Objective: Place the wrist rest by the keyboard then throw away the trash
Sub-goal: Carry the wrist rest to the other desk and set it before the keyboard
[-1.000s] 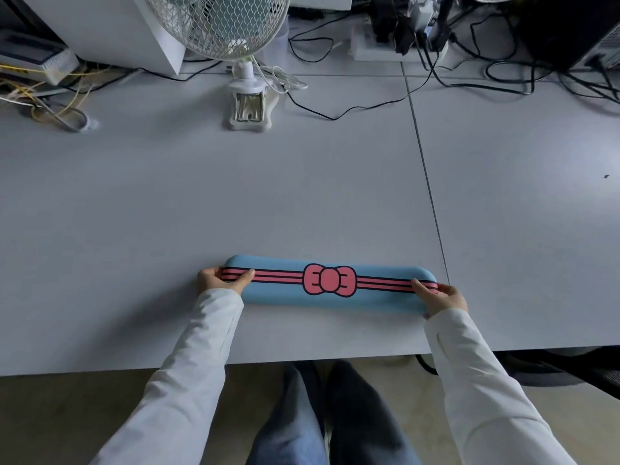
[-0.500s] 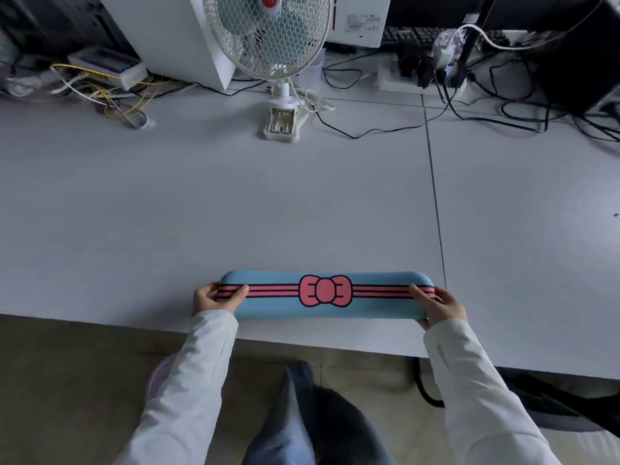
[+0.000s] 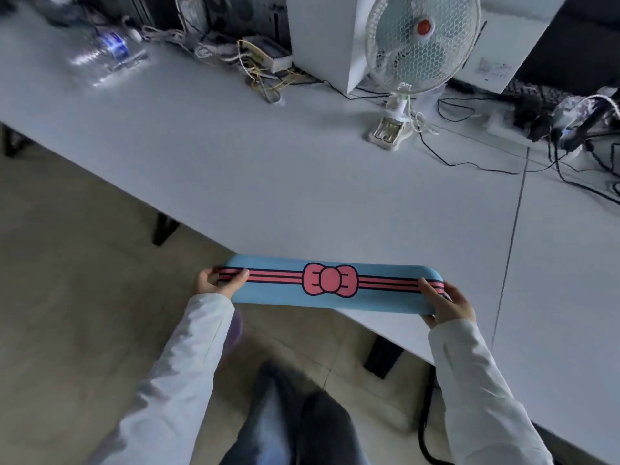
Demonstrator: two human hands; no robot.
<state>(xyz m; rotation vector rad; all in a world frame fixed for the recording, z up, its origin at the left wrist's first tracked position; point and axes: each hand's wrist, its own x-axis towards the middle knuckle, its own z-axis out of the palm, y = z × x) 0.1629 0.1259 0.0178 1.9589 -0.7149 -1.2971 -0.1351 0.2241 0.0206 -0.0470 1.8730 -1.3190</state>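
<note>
The wrist rest [image 3: 275, 290] is a long blue pad with pink stripes and a pink bow in the middle. I hold it level by both ends, over the near edge of the grey desk [image 3: 302, 182]. My left hand [image 3: 218, 283] grips its left end, which hangs out past the desk edge above the floor. My right hand [image 3: 446, 303] grips its right end. A dark keyboard [image 3: 533, 95] lies at the far right of the desk, partly hidden by cables. A blurred clear plastic bottle [image 3: 107, 55] lies on the desk at the far left.
A white clip-on fan [image 3: 416, 52] stands at the back of the desk before a white box [image 3: 322, 38]. Tangled cables [image 3: 268, 82] and plugs [image 3: 577, 129] crowd the back edge. A seam runs down the desk at the right. Tiled floor and my legs [image 3: 295, 421] are below.
The view has swung left and tilted, so the desk now runs diagonally. The wrist rest has come off the desk top and back over its near edge, still held by both ends.
</note>
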